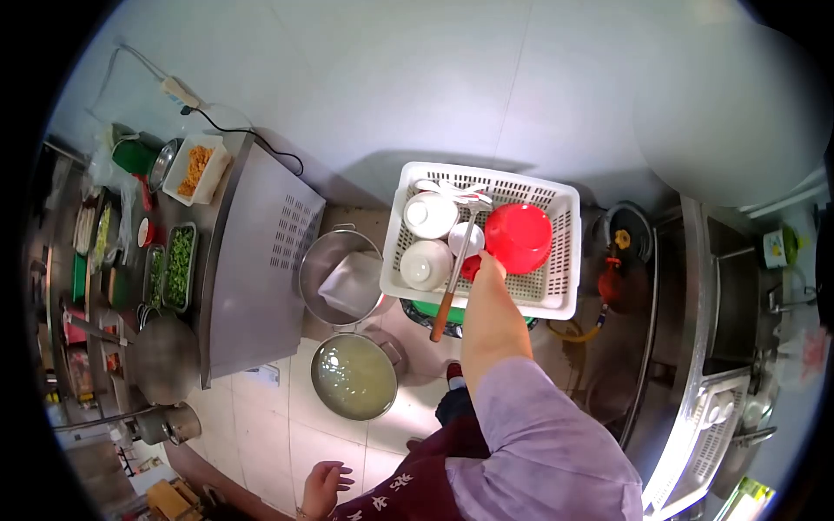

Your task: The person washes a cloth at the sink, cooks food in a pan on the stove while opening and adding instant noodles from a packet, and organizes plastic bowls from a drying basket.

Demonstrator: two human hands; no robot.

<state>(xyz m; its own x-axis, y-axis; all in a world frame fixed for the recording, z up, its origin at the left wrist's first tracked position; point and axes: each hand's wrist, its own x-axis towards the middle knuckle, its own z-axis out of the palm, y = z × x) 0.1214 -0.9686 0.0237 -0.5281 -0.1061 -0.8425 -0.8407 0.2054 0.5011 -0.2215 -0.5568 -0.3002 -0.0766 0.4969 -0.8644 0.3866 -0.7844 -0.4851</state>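
My right hand [492, 266] reaches into a white slotted plastic basket [565, 300] and grips the near edge of a red plastic bowl [519, 234]; the fingers are partly hidden. A smaller red piece [470, 268] shows just left of that hand. Beside it, a long utensil with a wooden handle [442, 318] lies slanted over the basket's front rim. White bowls [431, 214] sit upside down at the left of the basket, with white spoons [452, 188] behind them. Low at the lower left, my left hand [326, 488] is empty, its fingers loosely bent and apart.
Two large metal pots stand on the tiled floor: one [311, 282] holds a whitish sheet-like thing, the other [356, 378] cloudy liquid. Left is a steel counter [252, 252] with food trays [180, 265]. A sink unit [695, 286] runs along the right, near a hose [578, 336].
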